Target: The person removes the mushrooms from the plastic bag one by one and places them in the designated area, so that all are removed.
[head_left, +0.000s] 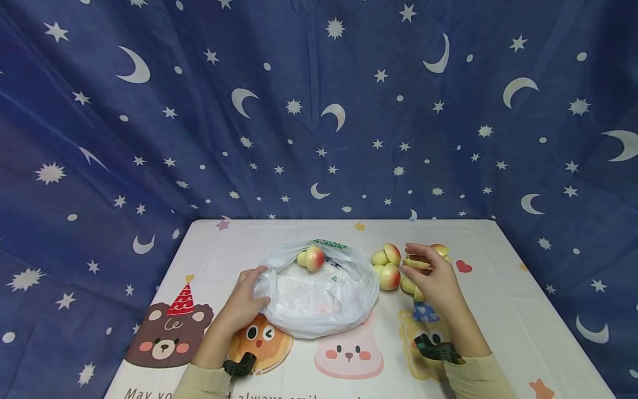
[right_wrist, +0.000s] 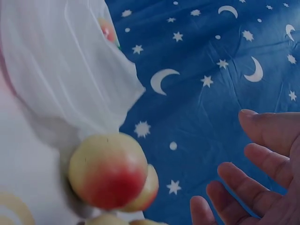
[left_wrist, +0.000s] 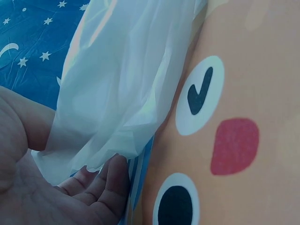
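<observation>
A white plastic bag (head_left: pixel 314 321) lies with its mouth spread wide on the table. My left hand (head_left: pixel 246 296) holds the bag's left side, and the thin film (left_wrist: pixel 117 84) passes between its thumb and fingers. Inside the mouth rests a red-and-yellow mushroom-shaped piece (head_left: pixel 314 259). Right of the bag, my right hand (head_left: pixel 438 277) hovers over a cluster of similar pieces (head_left: pixel 390 276), its fingers spread. One piece (head_left: pixel 417 264) shows between thumb and forefinger in the head view; the right wrist view shows nothing in the grasp. A round cap (right_wrist: pixel 110 171) appears close beside the bag there.
A white tablecloth (head_left: pixel 349 354) printed with cartoon animals covers the table. Behind and at both sides hangs a dark blue curtain (head_left: pixel 299 127) with moons and stars. Another piece (head_left: pixel 440 250) lies at the far right of the cluster, partly behind the right hand.
</observation>
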Demonstrator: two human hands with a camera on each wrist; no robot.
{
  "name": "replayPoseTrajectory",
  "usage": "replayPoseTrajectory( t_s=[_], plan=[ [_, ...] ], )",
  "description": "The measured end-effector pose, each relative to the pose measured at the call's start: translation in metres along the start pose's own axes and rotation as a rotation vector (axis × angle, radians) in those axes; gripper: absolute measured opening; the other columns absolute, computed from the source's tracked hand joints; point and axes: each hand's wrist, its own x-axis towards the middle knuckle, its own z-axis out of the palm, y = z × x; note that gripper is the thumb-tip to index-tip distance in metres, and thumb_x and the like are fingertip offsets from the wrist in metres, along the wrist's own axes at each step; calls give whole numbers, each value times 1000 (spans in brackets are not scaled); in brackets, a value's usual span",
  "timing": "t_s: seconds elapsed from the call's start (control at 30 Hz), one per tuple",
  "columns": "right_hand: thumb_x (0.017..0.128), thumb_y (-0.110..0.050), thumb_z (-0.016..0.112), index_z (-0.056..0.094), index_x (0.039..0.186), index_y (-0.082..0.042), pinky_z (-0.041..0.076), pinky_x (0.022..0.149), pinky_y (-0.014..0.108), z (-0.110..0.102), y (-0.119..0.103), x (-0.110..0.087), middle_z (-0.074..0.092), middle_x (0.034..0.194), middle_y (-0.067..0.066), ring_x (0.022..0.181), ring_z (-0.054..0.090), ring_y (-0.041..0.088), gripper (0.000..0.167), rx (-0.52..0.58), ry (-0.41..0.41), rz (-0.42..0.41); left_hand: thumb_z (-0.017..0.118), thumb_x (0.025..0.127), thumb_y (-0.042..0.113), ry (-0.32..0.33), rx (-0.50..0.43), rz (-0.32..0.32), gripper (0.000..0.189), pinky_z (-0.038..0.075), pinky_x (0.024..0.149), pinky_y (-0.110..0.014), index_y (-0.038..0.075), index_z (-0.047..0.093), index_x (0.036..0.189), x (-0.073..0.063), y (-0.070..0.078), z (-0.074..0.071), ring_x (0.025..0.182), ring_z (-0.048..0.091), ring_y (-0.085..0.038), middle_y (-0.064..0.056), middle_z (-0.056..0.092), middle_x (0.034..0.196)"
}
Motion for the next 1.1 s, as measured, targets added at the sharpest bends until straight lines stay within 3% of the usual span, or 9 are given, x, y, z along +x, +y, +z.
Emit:
replayPoseTrajectory(
  t_s=[0.23, 0.47, 0.93, 1.1],
  plan=[
    [97, -15, 79, 65, 144, -8, 54, 96, 16, 19, 2, 6, 68, 144, 12, 132, 64, 32, 50, 6, -31, -44, 72, 93, -1, -1, 5, 13, 79, 28, 124, -76, 9, 40, 164, 3, -5, 0, 157, 33, -54, -23, 35, 163],
    [96, -12, 80, 65, 143, -10, 54, 92, 17, 36, -5, 11, 69, 142, 13, 131, 64, 33, 50, 46, -68, -54, 72, 93, 0, 0, 8, 19, 78, 28, 124, -76, 9, 40, 164, 2, -5, -1, 156, 35, -54, -24, 35, 162],
    [94, -11, 82, 67, 141, -10, 60, 103, 48, 73, -18, 19, 68, 139, 15, 130, 66, 35, 50, 94, -136, -64, 72, 92, -2, -1, -12, 18, 78, 27, 123, -77, 9, 41, 164, 2, -2, -1, 155, 35, -55, -24, 36, 161],
    [94, -13, 82, 68, 140, -13, 61, 101, 42, 86, -22, 22, 70, 139, 13, 129, 66, 32, 49, 84, -162, -42, 72, 93, -2, -4, -8, 13, 79, 27, 123, -77, 10, 41, 164, 3, -2, -1, 155, 35, -55, -23, 35, 161]
  ],
)
